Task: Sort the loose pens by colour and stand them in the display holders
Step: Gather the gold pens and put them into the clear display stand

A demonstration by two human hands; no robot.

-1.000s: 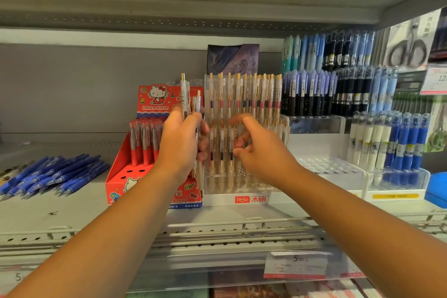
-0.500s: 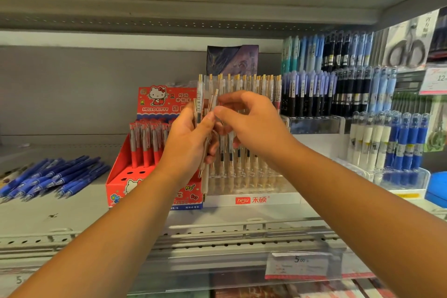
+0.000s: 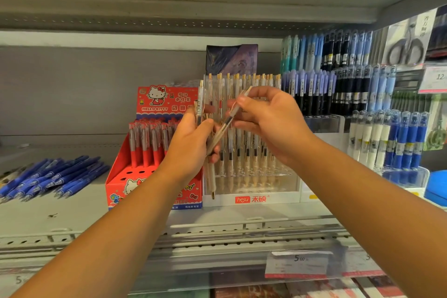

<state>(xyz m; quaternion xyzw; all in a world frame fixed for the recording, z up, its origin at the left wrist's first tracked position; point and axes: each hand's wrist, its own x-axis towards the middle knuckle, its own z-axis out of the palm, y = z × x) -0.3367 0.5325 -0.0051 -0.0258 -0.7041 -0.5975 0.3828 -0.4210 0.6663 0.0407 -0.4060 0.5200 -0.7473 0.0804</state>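
Observation:
My left hand (image 3: 191,150) grips a small bunch of clear, gold-trimmed pens (image 3: 199,104) upright in front of the clear display holder (image 3: 254,191), which is full of matching pens. My right hand (image 3: 268,121) pinches one of those clear pens (image 3: 227,123) near its top. That pen slants down and left, and its lower end is still in my left hand's bunch. A red Hello Kitty holder (image 3: 135,184) with red pens stands to the left. Loose blue pens (image 3: 55,176) lie in a pile on the shelf at far left.
Tiered holders of blue, black and white pens (image 3: 362,94) fill the right side. A blue box (image 3: 436,186) sits at the far right edge. Scissors hang at upper right. The shelf rail with a price tag (image 3: 297,264) runs along the front, and the upper shelf hangs close overhead.
My right hand left the clear holder's front row, came up to my left hand's bunch and now tilts one clear pen out of it. My left hand shifted slightly right.

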